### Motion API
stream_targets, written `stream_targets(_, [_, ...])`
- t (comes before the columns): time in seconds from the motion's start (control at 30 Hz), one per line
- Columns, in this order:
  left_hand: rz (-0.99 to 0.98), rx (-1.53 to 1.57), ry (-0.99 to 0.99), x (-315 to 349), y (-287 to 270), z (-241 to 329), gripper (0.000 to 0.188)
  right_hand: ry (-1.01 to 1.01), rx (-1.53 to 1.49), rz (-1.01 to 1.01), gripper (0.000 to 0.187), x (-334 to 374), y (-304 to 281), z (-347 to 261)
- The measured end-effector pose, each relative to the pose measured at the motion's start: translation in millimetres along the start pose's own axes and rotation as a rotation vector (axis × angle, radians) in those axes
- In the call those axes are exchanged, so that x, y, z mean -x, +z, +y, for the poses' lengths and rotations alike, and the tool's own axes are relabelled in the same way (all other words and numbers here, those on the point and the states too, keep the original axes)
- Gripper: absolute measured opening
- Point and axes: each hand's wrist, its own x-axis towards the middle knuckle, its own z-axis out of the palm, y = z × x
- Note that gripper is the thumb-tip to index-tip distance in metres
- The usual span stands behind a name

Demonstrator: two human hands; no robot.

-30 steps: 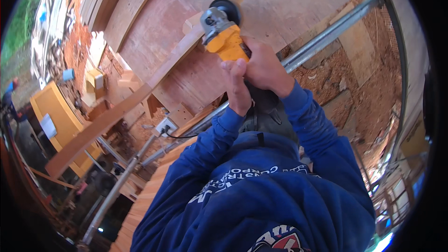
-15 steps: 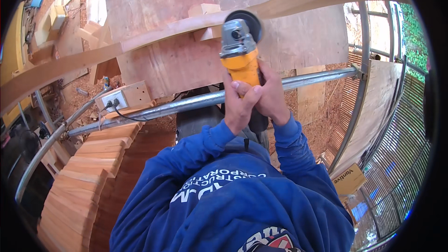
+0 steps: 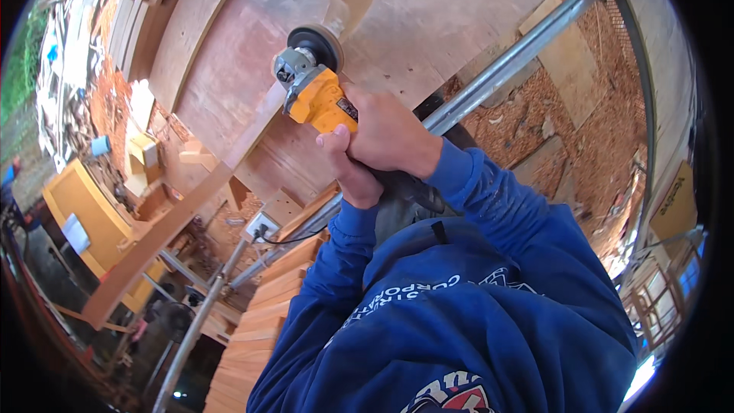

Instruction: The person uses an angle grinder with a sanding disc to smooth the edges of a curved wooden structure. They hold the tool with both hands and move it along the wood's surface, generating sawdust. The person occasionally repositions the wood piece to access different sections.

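Note:
A yellow angle grinder (image 3: 325, 103) with a grey metal head is held in both my hands, pointing up and to the left. Its dark round disc (image 3: 317, 47) is at the curved wooden strip (image 3: 248, 138); whether it touches the wood I cannot tell. My right hand (image 3: 394, 134) wraps over the grinder's body from the right. Below it, my left hand (image 3: 350, 168) closes round the body from underneath, its thumb showing on the near side. The strip runs from the lower left up past the disc, over a plywood sheet (image 3: 443, 38).
A metal pipe (image 3: 520, 53) crosses between me and the plywood. A white socket box (image 3: 262, 227) with a plugged-in black cord sits by it. Stacked wooden slats (image 3: 256, 321) lie at lower left, a yellow panel (image 3: 92, 218) farther left. Wood shavings (image 3: 581, 99) cover the ground at right.
The view has swung round, so the scene sits tilted. The grinder has gone left along the strip and now leans leftward, both hands still around it.

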Motion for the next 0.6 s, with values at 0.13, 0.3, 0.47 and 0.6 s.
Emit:
stream_targets(0.13, [-0.031,-0.114,0.03,-16.4,-19.6,-8.2,0.048,-0.027,-0.09,0.01,0.055,-7.9,5.1,17.6])
stream_targets(0.3, [-0.048,-0.177,0.034,-23.9,-26.2,-12.4,0.052,-0.039,-0.138,0.007,0.056,-13.2,6.9,28.0])
stream_targets(0.47, [-0.09,-0.123,-0.002,-27.5,-13.8,-11.8,0.054,-0.059,-0.137,0.03,0.054,-17.4,0.7,30.1])
stream_targets(0.6, [-0.076,-0.098,-0.013,-28.0,-2.3,-13.8,0.055,-0.056,-0.112,0.001,0.052,-21.0,-8.0,28.6])
